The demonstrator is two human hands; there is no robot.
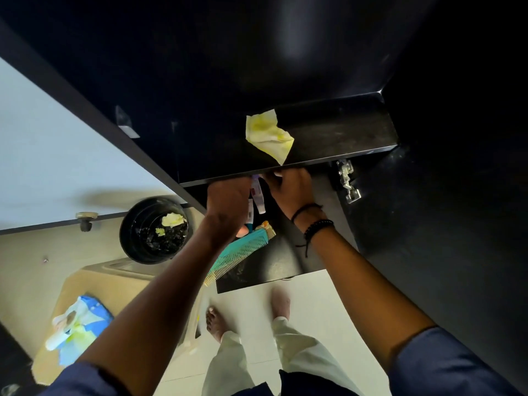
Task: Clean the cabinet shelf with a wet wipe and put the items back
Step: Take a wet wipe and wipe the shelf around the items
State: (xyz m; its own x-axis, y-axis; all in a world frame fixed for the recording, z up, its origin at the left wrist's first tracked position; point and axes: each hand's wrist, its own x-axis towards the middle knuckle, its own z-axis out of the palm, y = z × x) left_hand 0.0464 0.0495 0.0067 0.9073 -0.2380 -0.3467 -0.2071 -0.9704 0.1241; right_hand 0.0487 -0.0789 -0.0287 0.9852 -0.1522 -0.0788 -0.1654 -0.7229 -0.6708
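Observation:
A crumpled wet wipe [270,135], stained yellow, lies on the black upper cabinet shelf [343,135]. Both hands reach under that shelf's front edge toward the lower shelf [271,270]. My left hand [228,198] shows only its back; the shelf edge hides its fingers. My right hand [291,190], with dark bead bracelets at the wrist, curls thumb and fingers at the top of a white tube [258,197] standing between the two hands. A second tube [250,212] sits just under my left hand. A teal comb [243,250] lies slanted on the lower shelf.
The cabinet door [428,224] stands open on the right, its metal hinge [347,181] near my right hand. A black bin [137,224] with used wipes stands on the floor at left. A wipe packet [83,318] lies on a beige stool. My bare feet are below.

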